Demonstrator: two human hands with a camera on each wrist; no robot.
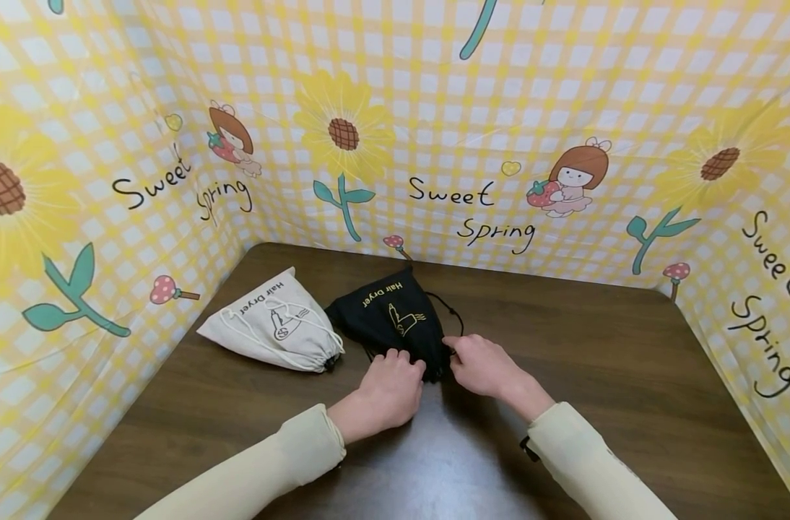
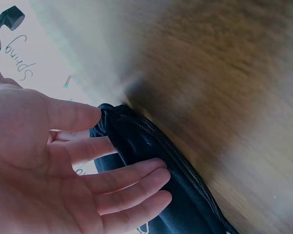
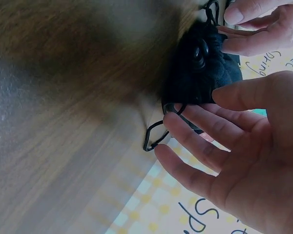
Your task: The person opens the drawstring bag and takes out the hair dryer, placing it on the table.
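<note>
A black drawstring bag (image 1: 385,310) with a gold "Hair Dryer" print lies on the table, its gathered mouth toward the person. My left hand (image 1: 388,388) pinches the left side of that mouth; in the left wrist view, thumb and index finger meet the dark cloth while the other fingers lie along it. At the right side of the mouth, my right hand (image 1: 482,367) holds the edge between thumb and fingers, beside a looped black cord (image 3: 154,136). What is inside the black bag is hidden.
A white drawstring bag (image 1: 271,325) with a black "Hair Dryer" print lies just left of the black one, its mouth also facing the person. The dark wooden table (image 1: 596,347) is bordered by a yellow checked cloth wall (image 1: 434,130) at the back and both sides.
</note>
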